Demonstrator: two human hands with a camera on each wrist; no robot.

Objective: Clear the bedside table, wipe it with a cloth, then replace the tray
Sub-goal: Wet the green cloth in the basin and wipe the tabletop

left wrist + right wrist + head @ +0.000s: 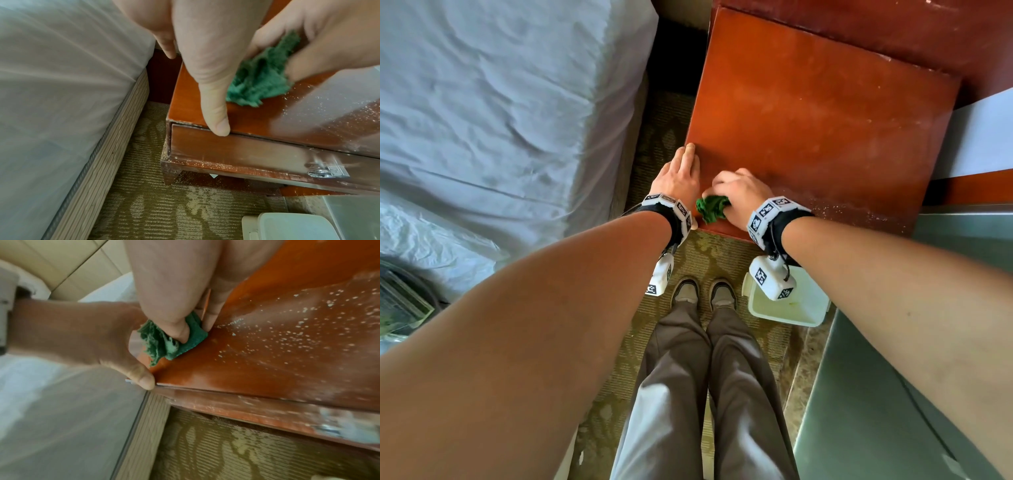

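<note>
A crumpled green cloth (711, 209) of coarse, fuzzy weave is gripped by the right hand (740, 196) and pressed onto the bedside table (825, 113), at its front left corner. The left hand (678, 178) lies flat just beside it, fingers straight along the table's left edge, thumb at the drawer seam. The glossy reddish-brown wooden top (square, slightly scuffed) is speckled with pale crumbs (292, 331) to the right of the right hand. Below that wrist, a white rectangular plastic bin (787, 308) stands on patterned carpet (164, 211).
</note>
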